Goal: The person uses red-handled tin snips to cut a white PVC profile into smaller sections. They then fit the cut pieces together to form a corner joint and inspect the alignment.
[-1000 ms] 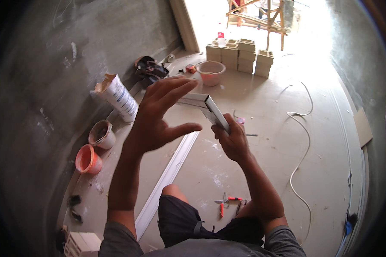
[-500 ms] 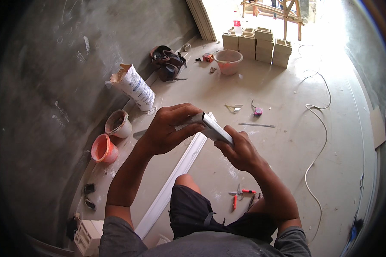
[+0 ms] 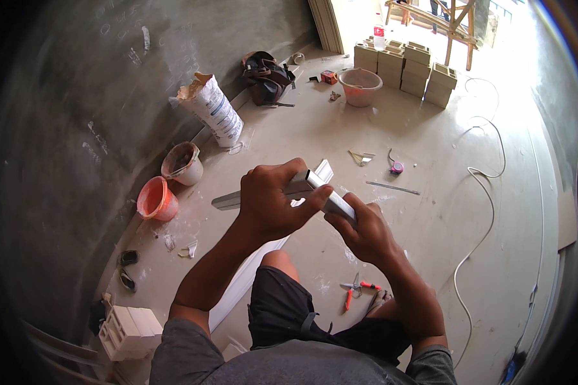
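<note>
A silvery metal channel (image 3: 338, 205), bent at a sharp corner, is held up in front of me with both hands. My left hand (image 3: 266, 197) is wrapped round the longer leg close to the bend, its thumb reaching toward the shorter leg. Past that hand the longer leg's tapered end sticks out to the left. My right hand (image 3: 366, 230) grips the shorter leg near its lower end, which the fingers hide. Below my arms a long white grooved strip (image 3: 247, 276) lies slantwise on the floor, partly hidden by my left forearm.
Red-handled snips (image 3: 350, 292) lie near my foot. Further off are a pink tape measure (image 3: 397, 167), a thin metal strip (image 3: 393, 188) and an orange bucket (image 3: 157, 200). An open white sack (image 3: 217, 114) stands by the wall. A white cable (image 3: 489, 212) snakes along the right.
My view has shifted slightly, moving the far objects rightward. The left thumb has come further across toward the shorter leg. More of the channel's longer leg shows beyond my left hand.
</note>
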The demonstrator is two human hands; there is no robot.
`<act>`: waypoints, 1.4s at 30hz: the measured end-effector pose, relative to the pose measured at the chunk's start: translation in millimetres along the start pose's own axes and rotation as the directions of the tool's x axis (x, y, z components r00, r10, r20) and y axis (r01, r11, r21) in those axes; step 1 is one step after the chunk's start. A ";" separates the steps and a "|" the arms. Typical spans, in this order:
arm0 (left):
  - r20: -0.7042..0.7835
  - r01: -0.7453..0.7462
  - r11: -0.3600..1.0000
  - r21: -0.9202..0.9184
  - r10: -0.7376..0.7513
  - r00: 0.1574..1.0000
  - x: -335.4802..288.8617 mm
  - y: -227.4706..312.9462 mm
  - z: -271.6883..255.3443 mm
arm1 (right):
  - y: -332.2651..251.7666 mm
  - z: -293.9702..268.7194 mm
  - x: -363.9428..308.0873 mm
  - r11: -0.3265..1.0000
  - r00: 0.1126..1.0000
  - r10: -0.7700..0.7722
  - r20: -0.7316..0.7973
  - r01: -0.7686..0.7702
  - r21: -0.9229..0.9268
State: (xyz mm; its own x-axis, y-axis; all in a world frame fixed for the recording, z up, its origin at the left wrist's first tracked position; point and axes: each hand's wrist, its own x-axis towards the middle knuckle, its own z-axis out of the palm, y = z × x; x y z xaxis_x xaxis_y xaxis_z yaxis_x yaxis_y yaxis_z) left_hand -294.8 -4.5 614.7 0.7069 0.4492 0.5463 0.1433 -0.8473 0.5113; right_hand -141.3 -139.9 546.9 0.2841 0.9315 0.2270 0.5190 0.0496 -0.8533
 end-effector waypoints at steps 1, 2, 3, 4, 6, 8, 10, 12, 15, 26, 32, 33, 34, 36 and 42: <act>-0.027 0.029 0.999 0.015 -0.029 0.999 0.0 3.2 1.2 | 2.0 3.3 0.0 0.999 1.000 -0.020 -0.021 0.019 -0.032; -0.049 0.060 0.998 0.029 -0.059 0.997 -0.7 4.5 2.9 | 4.5 6.8 -0.2 0.998 0.998 -0.037 -0.042 0.034 -0.061; -0.080 0.047 0.999 0.022 -0.045 0.996 -1.9 3.2 5.3 | 5.8 9.5 0.1 0.997 0.997 -0.055 -0.052 0.052 -0.064; -0.112 0.033 0.999 0.015 -0.031 0.993 -3.3 0.7 8.0 | 6.8 11.9 0.6 0.995 0.995 -0.073 -0.063 0.069 -0.068; -0.162 -0.015 1.000 0.024 0.019 0.987 -5.4 -4.4 13.3 | 12.2 15.0 0.5 0.991 0.990 -0.111 -0.087 0.104 -0.085; -0.202 -0.071 0.995 0.069 0.084 0.976 -7.7 -8.8 16.5 | 19.6 19.5 1.3 0.984 0.982 -0.158 -0.105 0.147 -0.101; -0.239 -0.099 0.993 0.062 0.111 0.965 -8.2 -13.4 20.5 | 22.1 20.8 1.9 0.983 0.981 -0.166 -0.098 0.157 -0.100; -0.262 -0.112 0.992 0.061 0.124 0.957 -9.7 -15.9 23.0 | 23.8 22.8 2.3 0.984 0.983 -0.162 -0.083 0.154 -0.089; -0.276 -0.121 0.990 0.074 0.137 0.951 -8.0 -17.1 25.3 | 22.3 20.2 2.9 0.988 0.988 -0.141 -0.062 0.137 -0.073; -0.291 -0.141 0.975 0.173 0.187 0.938 -0.6 -23.5 30.2 | 20.3 15.5 6.7 0.992 0.991 -0.125 -0.052 0.123 -0.034; -0.143 -0.103 0.992 0.074 0.113 0.983 5.5 -18.4 26.7 | 17.0 4.1 10.8 0.999 0.999 0.028 0.020 -0.028 0.022; -0.090 -0.088 0.995 0.045 0.092 0.992 5.1 -19.7 26.5 | 22.3 1.2 11.9 0.999 0.997 0.041 0.063 -0.043 0.027; -0.036 -0.071 0.997 0.017 0.071 0.997 3.6 -22.2 24.3 | 22.9 -0.4 12.4 0.996 0.994 0.069 0.087 -0.074 0.049; 0.087 -0.015 1.000 -0.026 0.017 0.996 -1.4 -27.8 20.1 | 25.6 -0.4 11.2 0.985 0.982 0.124 0.145 -0.139 0.099; 0.331 0.124 0.962 -0.244 -0.037 0.943 -8.5 -49.6 12.1 | 24.6 -3.9 9.2 0.930 0.903 0.268 0.336 -0.333 0.154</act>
State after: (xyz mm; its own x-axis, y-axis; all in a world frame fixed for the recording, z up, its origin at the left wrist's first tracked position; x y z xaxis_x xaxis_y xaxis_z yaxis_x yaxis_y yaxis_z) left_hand -299.5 30.3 576.6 0.8904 0.3616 0.2766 0.0562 -0.6903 0.7214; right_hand -122.8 -131.5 529.8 0.1245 0.9755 -0.1816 0.2638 -0.2089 -0.9417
